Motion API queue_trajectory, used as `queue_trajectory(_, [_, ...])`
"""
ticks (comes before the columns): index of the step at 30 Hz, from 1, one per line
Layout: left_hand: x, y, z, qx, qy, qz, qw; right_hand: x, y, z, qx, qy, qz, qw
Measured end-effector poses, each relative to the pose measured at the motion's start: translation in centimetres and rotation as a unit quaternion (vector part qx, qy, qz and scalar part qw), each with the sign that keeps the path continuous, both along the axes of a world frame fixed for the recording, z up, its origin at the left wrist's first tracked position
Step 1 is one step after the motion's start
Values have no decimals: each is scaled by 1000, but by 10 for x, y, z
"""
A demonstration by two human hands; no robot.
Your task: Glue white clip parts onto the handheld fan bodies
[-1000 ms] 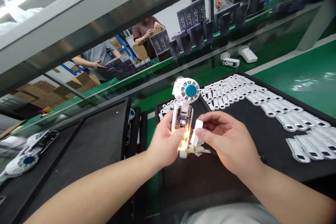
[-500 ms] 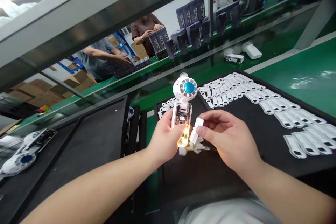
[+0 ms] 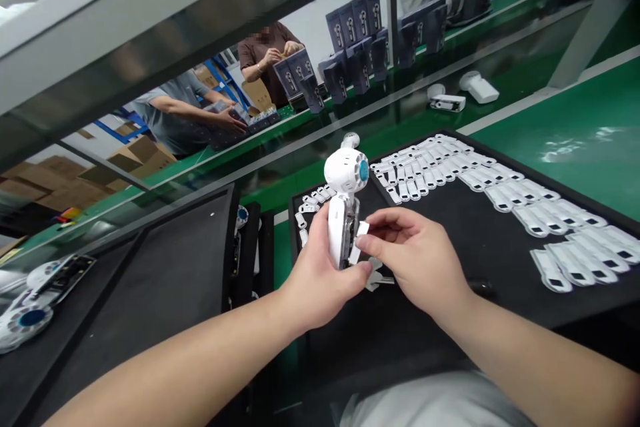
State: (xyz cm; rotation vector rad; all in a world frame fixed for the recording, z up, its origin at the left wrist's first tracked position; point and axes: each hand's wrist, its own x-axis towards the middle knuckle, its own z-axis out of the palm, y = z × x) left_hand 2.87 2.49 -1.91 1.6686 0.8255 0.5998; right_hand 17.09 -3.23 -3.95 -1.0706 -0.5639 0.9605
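Note:
My left hand (image 3: 320, 280) is wrapped round the handle of a white handheld device (image 3: 342, 170), which stands upright with its round head up and its blue-centred disc facing right. The open side of the handle shows dark inner parts. Between the thumb and fingers of my right hand (image 3: 420, 253) is a small white piece (image 3: 359, 242), close against that open side; whether they touch is hard to tell. Below the hands lies a crumpled pale scrap (image 3: 375, 273).
Rows of white covers (image 3: 550, 270) lie on a black tray (image 3: 480, 227) at the right. Another black tray (image 3: 165, 280) with white devices (image 3: 30, 320) is at the left. Beyond a metal beam (image 3: 150, 20), people handle dark boxes (image 3: 345, 73).
My left hand has turned the device so its open side faces right, and the glow in the handle no longer shows. My right hand has brought the white piece nearer to it.

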Motion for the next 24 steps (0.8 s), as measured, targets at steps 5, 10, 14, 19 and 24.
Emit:
queue_trajectory(5, [-1, -2, 0, 105, 100, 21, 989, -5, 4, -3, -23, -48, -13, 998])
queue_trajectory(10, [3, 2, 1, 65, 26, 8, 998, -2, 1, -20, 35, -187, -7, 982])
queue_trajectory(14, [6, 14, 8, -58, -71, 55, 994, 18, -16, -53, 40, -539, 44, 840])
queue_trajectory(19, [4, 30, 26, -121, -143, 75, 979, 43, -35, -81, -45, -786, 175, 591])
queue_trajectory(24, [1, 35, 32, -99, -191, 107, 971, 75, -40, -49, 33, -768, 13, 640])
